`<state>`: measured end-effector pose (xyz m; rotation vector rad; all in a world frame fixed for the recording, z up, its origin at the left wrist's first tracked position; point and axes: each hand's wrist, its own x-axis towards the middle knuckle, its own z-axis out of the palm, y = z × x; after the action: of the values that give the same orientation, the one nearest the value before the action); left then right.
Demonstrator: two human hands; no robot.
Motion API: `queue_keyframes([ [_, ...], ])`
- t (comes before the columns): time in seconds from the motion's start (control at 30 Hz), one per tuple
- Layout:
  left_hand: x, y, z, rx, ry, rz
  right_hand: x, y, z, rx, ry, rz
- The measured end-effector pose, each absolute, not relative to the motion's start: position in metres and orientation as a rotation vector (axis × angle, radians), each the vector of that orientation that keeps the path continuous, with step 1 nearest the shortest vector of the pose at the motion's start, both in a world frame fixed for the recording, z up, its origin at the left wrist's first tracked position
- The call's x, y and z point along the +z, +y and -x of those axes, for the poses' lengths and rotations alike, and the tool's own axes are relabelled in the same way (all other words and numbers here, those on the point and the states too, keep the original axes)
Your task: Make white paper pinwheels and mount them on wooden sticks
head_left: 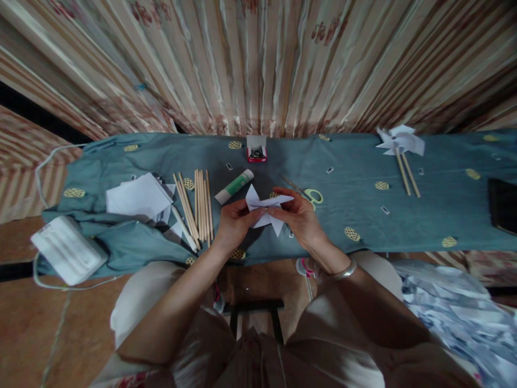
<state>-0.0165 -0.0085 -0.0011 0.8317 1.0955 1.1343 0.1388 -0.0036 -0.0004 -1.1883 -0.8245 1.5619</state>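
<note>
A white paper pinwheel [265, 207] is held between my two hands above the cloth-covered table. My left hand [235, 223] pinches its left side, the thumb near the small pin at its centre. On the right side my right hand [298, 215] grips the paper, its thumb also close to the centre and its fingers behind. Just beyond lie a green-and-white glue stick [235, 186] and scissors [311, 195] with yellow-green handles. An open red box [257, 155] holding small dark pins stands farther back.
Wooden sticks [202, 205] and white paper sheets [139, 198] lie at the left, near a white power strip [69, 250]. Pinwheels on sticks [400, 141] rest at the back right. A dark device [503, 205] sits at the right edge. A striped curtain [258, 70] hangs behind the table.
</note>
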Motion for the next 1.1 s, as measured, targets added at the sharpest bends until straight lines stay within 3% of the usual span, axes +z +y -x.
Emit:
queue_keyframes([
  [1.1, -0.0036, -0.0086, 0.0176, 1.117, 1.153, -0.895, -0.001, -0.004, -0.1377, 1.58, -0.797, 1.18],
])
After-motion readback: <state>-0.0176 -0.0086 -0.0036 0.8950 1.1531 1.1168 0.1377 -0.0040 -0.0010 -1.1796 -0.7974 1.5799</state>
